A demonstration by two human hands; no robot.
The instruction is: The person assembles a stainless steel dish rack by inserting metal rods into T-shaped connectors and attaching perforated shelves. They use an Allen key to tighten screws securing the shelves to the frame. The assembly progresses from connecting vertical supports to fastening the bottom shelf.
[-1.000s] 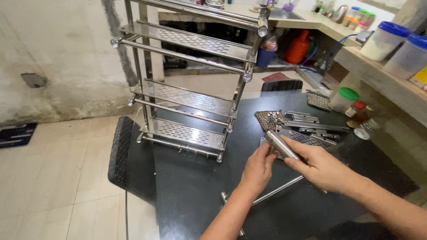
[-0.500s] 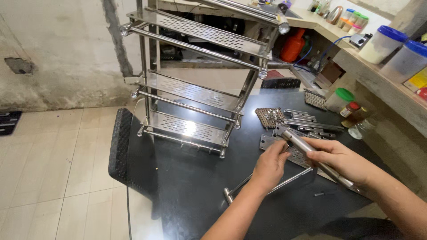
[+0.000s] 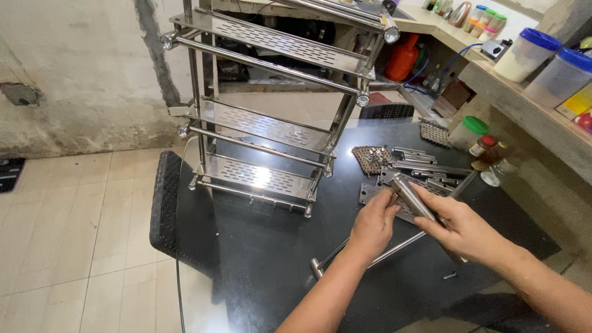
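My right hand [image 3: 464, 229] grips a short steel tube [image 3: 412, 196], held slanted above the black table [image 3: 259, 271]. My left hand [image 3: 372, 224] pinches near the tube's upper end, fingers closed on it or on a small fitting there; which one I cannot tell. Under both hands lies a long thin steel rod [image 3: 376, 254]. Behind the hands sits a pile of perforated steel plates and bars [image 3: 414, 172]. A three-tier steel rack [image 3: 271, 129] stands upright on the table to the left of the hands.
A small mesh basket of screws [image 3: 372, 158] lies beside the parts pile. Jars [image 3: 473, 132] stand at the table's right end. Lidded plastic containers [image 3: 528, 54] line the shelf on the right. A black chair back [image 3: 165, 203] adjoins the table's left edge.
The view has tilted and shifted right. Both hands stay together on the steel tube, working its upper end. The rack and the parts pile have not moved.
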